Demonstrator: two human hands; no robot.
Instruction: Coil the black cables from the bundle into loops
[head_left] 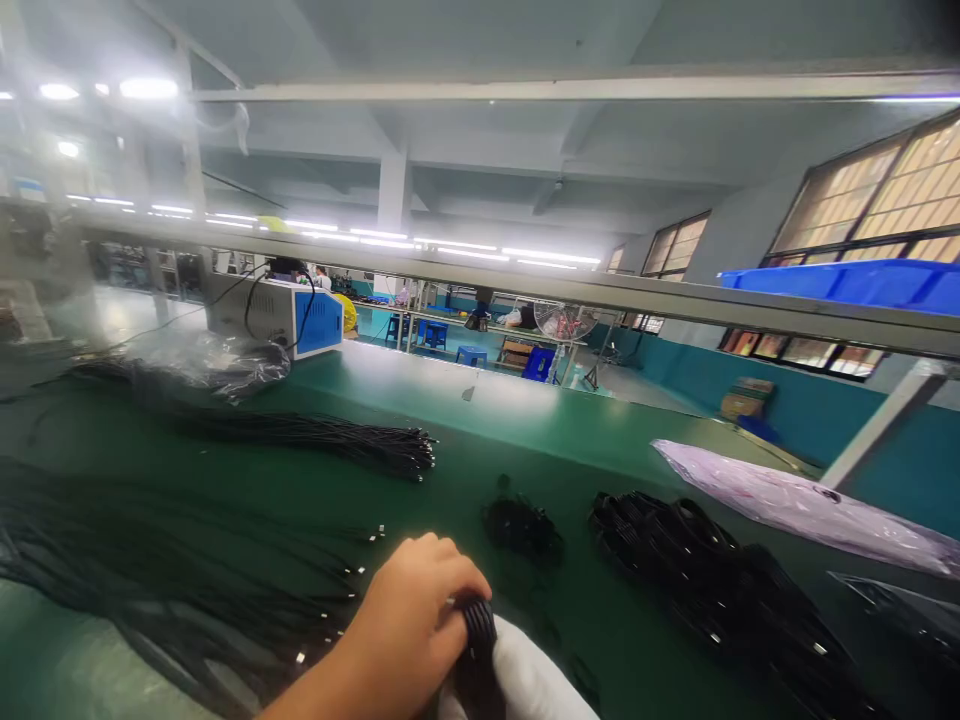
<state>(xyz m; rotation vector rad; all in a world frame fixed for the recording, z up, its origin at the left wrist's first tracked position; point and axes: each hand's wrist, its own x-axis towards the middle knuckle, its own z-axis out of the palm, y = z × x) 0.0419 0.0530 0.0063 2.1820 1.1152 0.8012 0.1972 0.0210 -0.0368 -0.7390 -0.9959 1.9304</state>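
Between our hands, low in front of us at the green table (450,510), we hold a black cable bundle (481,632). Our left hand (421,612) curls its fingers around the top, while our white-gloved right hand (531,672) grips it from the right

teal lower wall (832,425) | barred windows (847,208) right | blue stools (433,334) | tube lights (551,257)

Right hand (525,668) in plain white glove (541,685), smooth rounded outline; weave too blurred to read. Upper left of the glove: left hand (421,608), bare, rounded knuckles. Left forearm (358,672), left of the glove, also bare.
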